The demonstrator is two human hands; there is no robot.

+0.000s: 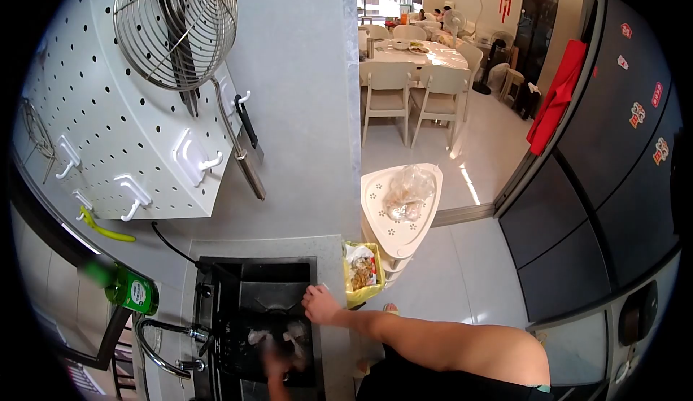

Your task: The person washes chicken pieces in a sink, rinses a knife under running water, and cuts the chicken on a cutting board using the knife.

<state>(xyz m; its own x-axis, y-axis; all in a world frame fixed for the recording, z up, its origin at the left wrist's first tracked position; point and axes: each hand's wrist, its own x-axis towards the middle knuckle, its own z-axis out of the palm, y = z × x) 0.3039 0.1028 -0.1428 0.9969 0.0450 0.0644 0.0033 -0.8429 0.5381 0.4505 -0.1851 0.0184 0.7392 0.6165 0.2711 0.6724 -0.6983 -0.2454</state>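
Occupying the sink, my left hand sits low in the basin, close to some whitish patches; these lie on the dark bottom, and whether they are foam, water or a solid item is unclear. The left hand is blurred: I cannot tell whether it is grasping anything. My right hand rests at the sink's near edge, fingers bent; I cannot tell whether it grips the edge.

Hazards, in my judgement:
- Slip: wet surfaces could make the left hand skid against the basin wall.
- Splash: brisk strokes could throw water over the edge onto the floor.
- Knock: a wide swing toward the far side could strike the faucet or topple the soap bottle.
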